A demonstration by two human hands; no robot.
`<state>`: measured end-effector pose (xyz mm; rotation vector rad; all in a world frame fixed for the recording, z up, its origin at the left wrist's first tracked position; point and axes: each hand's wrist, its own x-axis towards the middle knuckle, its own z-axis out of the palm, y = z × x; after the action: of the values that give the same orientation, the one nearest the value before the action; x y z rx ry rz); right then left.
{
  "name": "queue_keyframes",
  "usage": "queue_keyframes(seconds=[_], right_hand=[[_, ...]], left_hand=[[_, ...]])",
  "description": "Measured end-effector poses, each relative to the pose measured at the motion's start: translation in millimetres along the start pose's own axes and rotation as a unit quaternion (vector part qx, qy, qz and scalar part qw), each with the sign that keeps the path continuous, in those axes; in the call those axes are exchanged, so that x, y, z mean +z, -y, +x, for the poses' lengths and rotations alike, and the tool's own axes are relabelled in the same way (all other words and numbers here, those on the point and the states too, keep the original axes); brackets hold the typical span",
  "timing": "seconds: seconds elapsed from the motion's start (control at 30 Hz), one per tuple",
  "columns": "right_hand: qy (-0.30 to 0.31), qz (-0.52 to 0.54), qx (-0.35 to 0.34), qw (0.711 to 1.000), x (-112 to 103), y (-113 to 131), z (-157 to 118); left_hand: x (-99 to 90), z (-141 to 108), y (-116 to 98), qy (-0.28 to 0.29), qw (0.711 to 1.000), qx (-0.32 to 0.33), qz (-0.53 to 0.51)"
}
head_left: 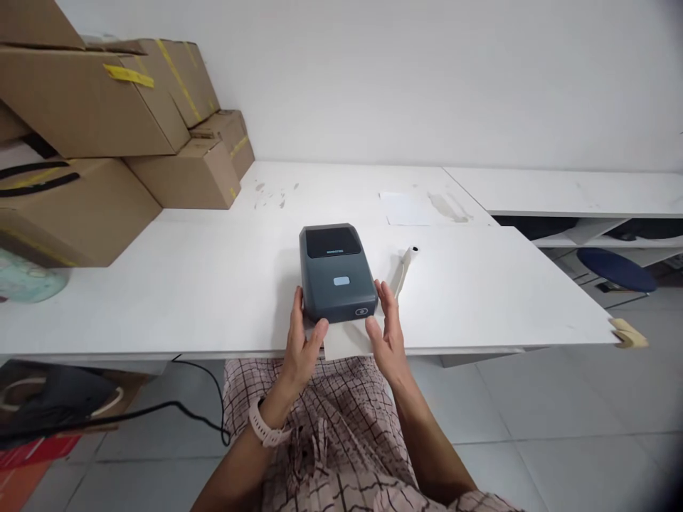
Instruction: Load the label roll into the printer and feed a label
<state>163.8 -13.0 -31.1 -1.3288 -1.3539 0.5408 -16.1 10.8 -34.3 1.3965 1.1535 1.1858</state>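
Observation:
A dark grey label printer (339,267) sits at the front edge of the white table, with a black panel on top and a light blue button. From beneath its front, a pale strip of paper (346,343) hangs over the table edge. My left hand (303,348) lies along the printer's left side, thumb at the front corner. On the opposite side, my right hand (388,338) has its fingers against the casing and its thumb near the front right corner. Together both hands hold the printer between them; some fingertips are hidden.
A thin white paper roll (406,267) lies right of the printer. Behind it is a white sheet (404,208). Cardboard boxes (181,174) are stacked at left, near a greenish wrapped object (29,277). A black cable (176,404) hangs below the table (506,299); a blue stool (613,270) stands right.

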Motion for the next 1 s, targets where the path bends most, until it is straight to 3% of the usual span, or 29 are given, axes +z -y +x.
queue_keyframes(seconds=[0.2, 0.37, 0.53, 0.63, 0.73, 0.83, 0.9, 1.0], right_hand=[[0.0, 0.057, 0.023, 0.998, -3, -2, 3], [-0.001, 0.093, 0.024, 0.995, -8, 0, 6], [0.009, 0.118, 0.021, 0.993, -16, 2, 10], [0.013, 0.118, -0.017, 0.993, -20, 10, 23], [0.029, 0.069, -0.077, 0.994, -21, 23, 54], [0.039, -0.015, -0.133, 0.99, -16, 36, 104], [0.031, -0.067, -0.157, 0.985, -10, 44, 142], [0.018, -0.12, -0.172, 0.978, 0, 52, 195]], left_hand=[[9.1, 3, 11, -0.063, 0.993, 0.081, 0.056], [8.9, 4, 12, -0.075, 0.99, 0.098, 0.074], [6.7, 4, 4, -0.077, 0.99, 0.097, 0.069], [1.3, 14, -10, -0.077, 0.989, 0.113, 0.052], [-8.8, 45, -29, -0.076, 0.985, 0.152, 0.031], [-19.9, 91, -42, -0.143, 0.971, 0.191, 0.031], [-24.9, 120, -44, -0.166, 0.975, 0.145, 0.037], [-28.0, 145, -36, -0.103, 0.994, 0.036, 0.01]])
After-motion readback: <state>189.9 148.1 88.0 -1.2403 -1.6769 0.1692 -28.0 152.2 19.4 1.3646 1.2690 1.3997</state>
